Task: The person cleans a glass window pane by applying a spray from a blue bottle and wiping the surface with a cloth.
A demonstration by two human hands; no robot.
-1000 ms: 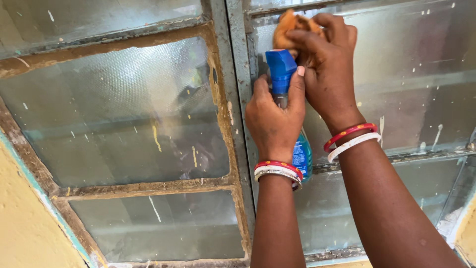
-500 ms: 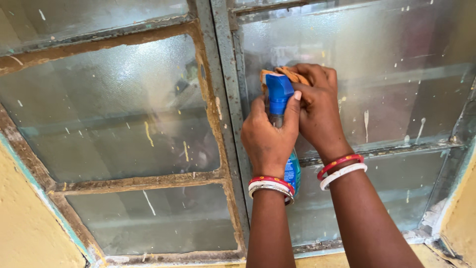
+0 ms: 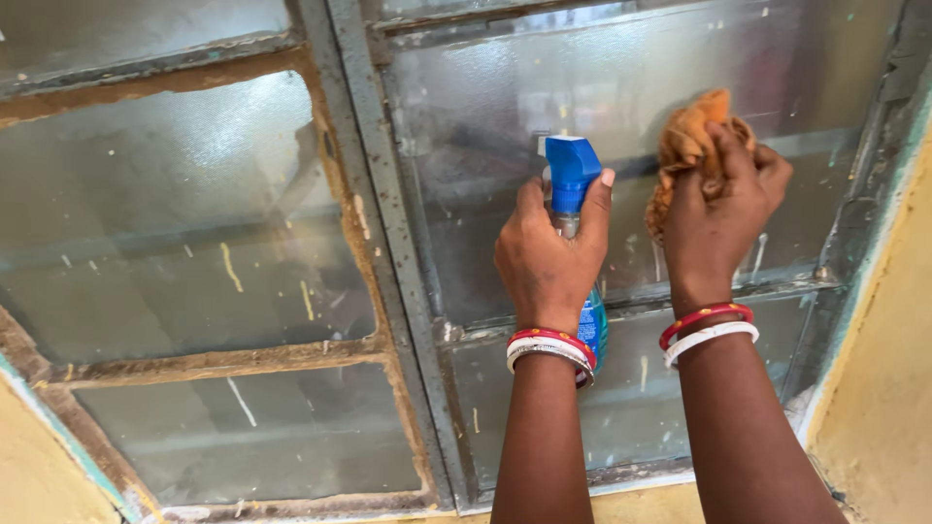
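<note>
Nearest to the camera, two forearms rise from the bottom edge, each wrist ringed with red and white bangles (image 3: 550, 346). Above them, the left hand (image 3: 547, 264) is wrapped tight around the neck of a spray bottle (image 3: 575, 228), the forefinger lying along the side of its blue trigger head, while the blue liquid in the bottle's body shows below the wrist. Just to the right, and apart from the bottle, the right hand (image 3: 720, 215) is bunched around an orange cloth (image 3: 685, 147), pressing it flat against the frosted glass pane (image 3: 621, 87) of the right-hand window leaf. Behind both hands stands the window itself: grey metal bars (image 3: 374, 209) divide it, a rusty brown frame (image 3: 233, 361) runs around the left panes, and pale paint flecks dot the glass. Farther out, on the right edge and in the lower left corner, the yellow wall (image 3: 888, 388) closes the window in.
</note>
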